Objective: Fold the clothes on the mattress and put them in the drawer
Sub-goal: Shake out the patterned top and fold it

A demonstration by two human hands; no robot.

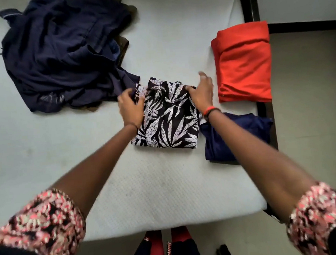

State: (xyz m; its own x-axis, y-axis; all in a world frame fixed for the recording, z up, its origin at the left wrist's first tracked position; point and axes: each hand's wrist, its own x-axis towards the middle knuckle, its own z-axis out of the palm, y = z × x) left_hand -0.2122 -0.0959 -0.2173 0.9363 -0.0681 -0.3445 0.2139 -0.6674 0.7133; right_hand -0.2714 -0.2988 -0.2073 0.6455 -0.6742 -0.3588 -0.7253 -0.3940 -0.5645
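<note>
A black garment with a white leaf print (pixel 166 119) lies folded into a rough square in the middle of the white mattress (pixel 152 198). My left hand (pixel 131 106) pinches its far left corner with curled fingers. My right hand (pixel 200 93) grips the far right corner, its upper fingers lifted and blurred. A folded orange garment (pixel 244 62) lies to the right, near the mattress edge. A folded navy garment (pixel 243 134) sits below it, partly under my right forearm. A heap of unfolded dark navy clothes (pixel 64 53) fills the far left.
The black bed frame (pixel 251 2) runs along the mattress's right side, with grey floor (pixel 310 97) beyond it. Red and dark fabric (pixel 167 248) shows below the mattress's near edge. No drawer is in view.
</note>
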